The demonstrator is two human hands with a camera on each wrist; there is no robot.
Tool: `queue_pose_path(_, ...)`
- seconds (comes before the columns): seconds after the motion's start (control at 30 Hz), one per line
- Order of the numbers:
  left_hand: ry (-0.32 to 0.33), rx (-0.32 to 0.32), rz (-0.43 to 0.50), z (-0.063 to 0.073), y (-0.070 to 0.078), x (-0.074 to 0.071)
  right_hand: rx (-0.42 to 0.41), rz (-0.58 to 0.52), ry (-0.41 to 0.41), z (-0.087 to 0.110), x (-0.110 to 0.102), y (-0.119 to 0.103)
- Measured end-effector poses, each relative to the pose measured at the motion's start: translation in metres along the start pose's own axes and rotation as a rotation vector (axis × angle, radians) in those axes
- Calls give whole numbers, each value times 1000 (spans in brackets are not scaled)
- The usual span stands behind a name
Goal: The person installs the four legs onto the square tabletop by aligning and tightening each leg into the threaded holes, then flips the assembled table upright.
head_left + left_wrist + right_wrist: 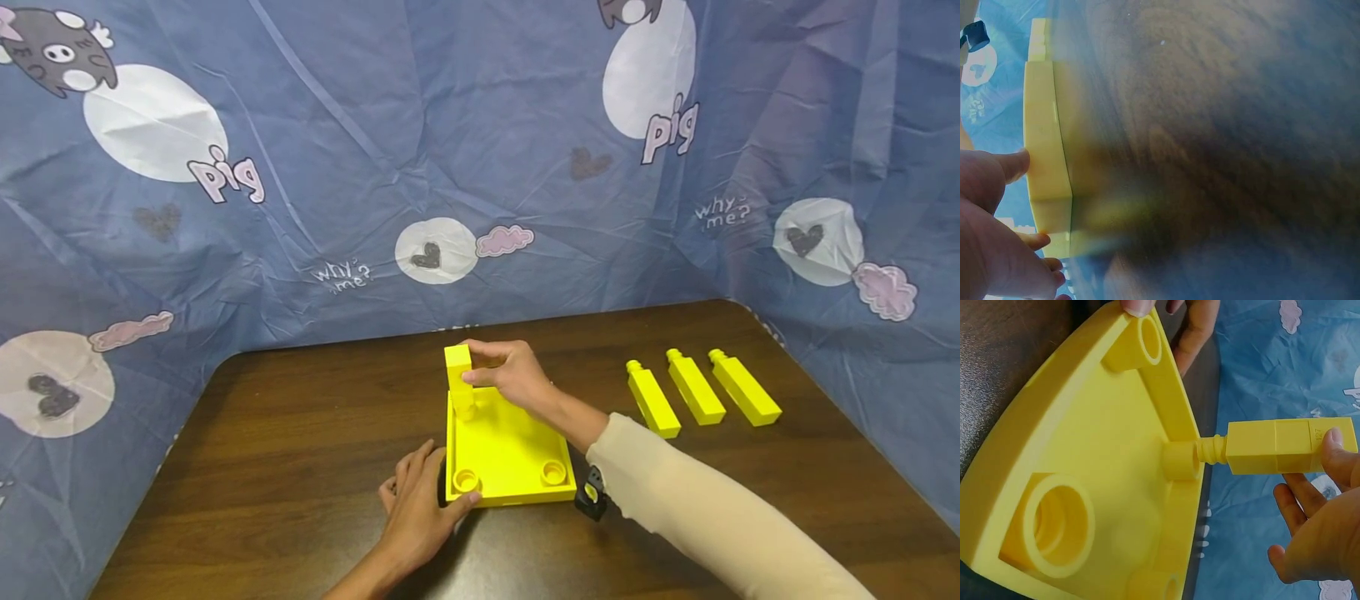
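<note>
A yellow square leg with a threaded end stands upright over the far-left corner of a shallow yellow square base. My right hand pinches the leg near its top, between thumb and fingers. In the right wrist view, the leg's screw thread meets the mouth of a round socket, with several turns of thread showing. My left hand holds the base's near-left corner, its thumb on the front edge and its fingers along the left side. Two near corners have round sockets with nothing in them.
Three more yellow legs lie side by side on the right of the brown wooden table, threaded ends pointing away. A blue printed cloth hangs behind the table. A black wrist camera is by the base's right edge.
</note>
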State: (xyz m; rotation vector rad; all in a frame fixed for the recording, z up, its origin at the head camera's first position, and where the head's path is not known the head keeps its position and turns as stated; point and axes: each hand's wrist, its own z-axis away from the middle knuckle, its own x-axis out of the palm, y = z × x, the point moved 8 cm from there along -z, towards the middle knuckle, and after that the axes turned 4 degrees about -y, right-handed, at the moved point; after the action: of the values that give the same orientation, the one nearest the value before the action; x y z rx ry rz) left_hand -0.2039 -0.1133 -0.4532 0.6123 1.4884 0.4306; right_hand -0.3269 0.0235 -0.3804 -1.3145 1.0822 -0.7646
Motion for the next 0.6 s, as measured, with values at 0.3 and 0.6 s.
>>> queue_pose_path(0.3, -6, -2, 10, 0, -1, 0, 13, 89, 21, -3, 5, 4)
queue_pose_path(0.6, -15, -16, 5, -1, -2, 1, -2, 86, 41, -4, 4, 4)
